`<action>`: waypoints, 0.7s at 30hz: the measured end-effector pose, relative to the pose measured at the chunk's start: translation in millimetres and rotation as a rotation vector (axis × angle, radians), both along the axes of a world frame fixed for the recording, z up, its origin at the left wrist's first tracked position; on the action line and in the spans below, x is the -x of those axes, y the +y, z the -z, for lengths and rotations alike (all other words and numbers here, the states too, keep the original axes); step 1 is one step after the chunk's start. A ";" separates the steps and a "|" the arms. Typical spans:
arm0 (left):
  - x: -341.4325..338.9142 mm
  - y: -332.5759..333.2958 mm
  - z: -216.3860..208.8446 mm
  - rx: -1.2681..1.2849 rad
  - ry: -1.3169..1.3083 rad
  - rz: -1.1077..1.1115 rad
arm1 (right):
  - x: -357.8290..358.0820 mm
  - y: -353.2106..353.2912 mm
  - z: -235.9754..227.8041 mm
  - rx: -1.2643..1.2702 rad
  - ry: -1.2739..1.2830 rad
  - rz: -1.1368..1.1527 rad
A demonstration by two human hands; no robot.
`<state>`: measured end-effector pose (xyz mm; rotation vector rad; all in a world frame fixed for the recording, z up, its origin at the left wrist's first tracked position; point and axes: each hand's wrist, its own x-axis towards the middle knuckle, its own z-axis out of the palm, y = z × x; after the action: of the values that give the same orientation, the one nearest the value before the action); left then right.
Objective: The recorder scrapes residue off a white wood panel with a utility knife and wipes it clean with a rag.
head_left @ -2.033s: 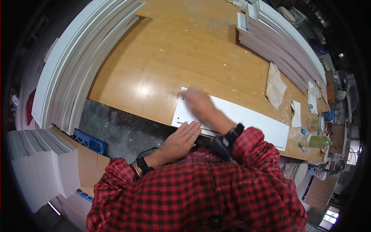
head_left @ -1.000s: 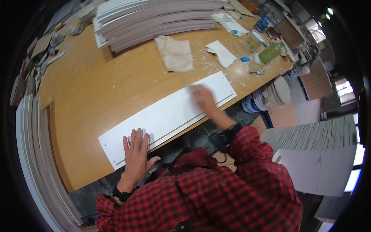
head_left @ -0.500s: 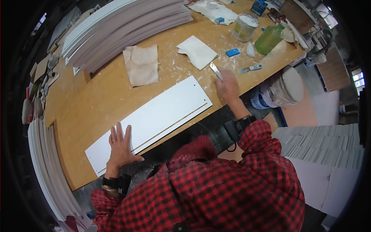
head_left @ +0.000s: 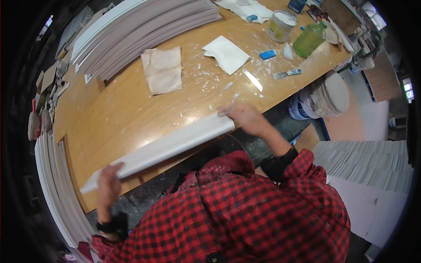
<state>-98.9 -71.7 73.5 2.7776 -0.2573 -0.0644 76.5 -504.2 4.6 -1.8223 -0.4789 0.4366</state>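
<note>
White from end to end, the long board was held between the person's two hands, along the near edge of the wooden surface, tilted rather than flat. The right hand was partly closed over its right end, fingers bent across the upper edge. The left hand, blurred, was curled around the board near the other end; I couldn't make out each finger.

Just beyond the right hand lay a bare metal scraper, with a putty knife off to its right. Farther past that hand I saw a folded white cloth, a blue block, a green bottle and an open tub. A beige cloth lay ahead of both hands, well apart from them, and behind it rose a stack of boards. More panels stood left of the left hand. To the right of the right hand, below the surface's edge, was a smeared bucket.
</note>
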 end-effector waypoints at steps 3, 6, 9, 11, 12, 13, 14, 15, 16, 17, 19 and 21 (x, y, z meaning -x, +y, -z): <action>-61.4 35.7 1.4 -0.099 0.050 -0.232 | -21.3 12.1 -15.1 -0.335 0.403 0.276; -102.7 46.4 42.6 -0.217 -0.112 -0.124 | -21.1 26.9 11.5 0.054 -0.020 0.427; -105.5 32.9 96.9 -0.148 0.011 -0.225 | 2.9 41.9 25.2 0.286 -0.134 0.386; -111.4 25.7 107.6 -0.181 -0.005 -0.215 | 15.6 47.2 21.6 0.368 -0.064 0.384; -118.5 24.2 110.6 -0.178 -0.018 -0.210 | 19.0 45.7 29.9 0.349 -0.078 0.408; -126.7 16.6 107.8 -0.173 -0.033 -0.207 | 21.8 42.6 33.6 0.330 -0.095 0.431; -133.9 7.0 103.0 -0.120 -0.068 -0.153 | 22.1 43.2 34.0 0.328 -0.103 0.442; -141.2 -3.1 100.3 -0.109 -0.062 -0.141 | 24.1 47.5 37.3 0.341 -0.098 0.452; -147.2 -13.2 96.8 -0.067 -0.067 -0.109 | 26.2 54.7 42.1 0.435 -0.319 0.394; -151.0 -21.6 96.7 -0.026 -0.071 -0.076 | 27.9 61.4 44.4 0.528 -0.535 0.330; -142.5 -27.4 102.1 -0.008 -0.107 -0.090 | 42.9 75.0 42.7 0.560 -0.552 0.325; -125.1 -24.5 109.4 -0.095 -0.103 -0.138 | 53.7 69.4 38.7 0.579 -0.582 0.326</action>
<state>26.2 -96.2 -35.9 2.8893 -0.0893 0.1032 22.8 -434.9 -34.1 -2.5491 -0.4578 -0.2232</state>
